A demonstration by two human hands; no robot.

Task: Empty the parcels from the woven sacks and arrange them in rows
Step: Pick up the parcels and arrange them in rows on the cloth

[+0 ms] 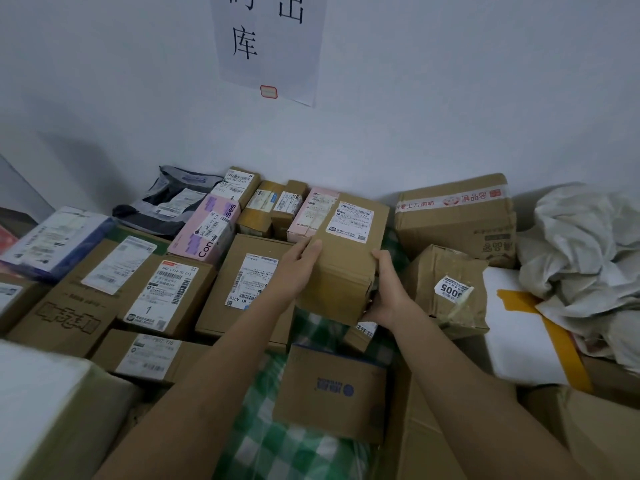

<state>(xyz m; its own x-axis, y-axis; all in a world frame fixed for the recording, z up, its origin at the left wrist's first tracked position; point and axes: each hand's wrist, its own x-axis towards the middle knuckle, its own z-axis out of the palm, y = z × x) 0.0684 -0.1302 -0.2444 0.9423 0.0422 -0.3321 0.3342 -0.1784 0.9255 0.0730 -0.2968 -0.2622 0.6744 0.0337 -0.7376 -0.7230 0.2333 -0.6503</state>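
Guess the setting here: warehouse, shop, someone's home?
Probably a parcel pickup or sorting room. Labelled cartons sit in rows against the wall, a printed paper sign hangs above them, and both hands hold another labelled box.

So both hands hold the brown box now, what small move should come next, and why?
Probably set the brown box down into the gap on the green checked cloth, next to the flat box. The left hand and right hand hold it above that bare spot, level with the row.
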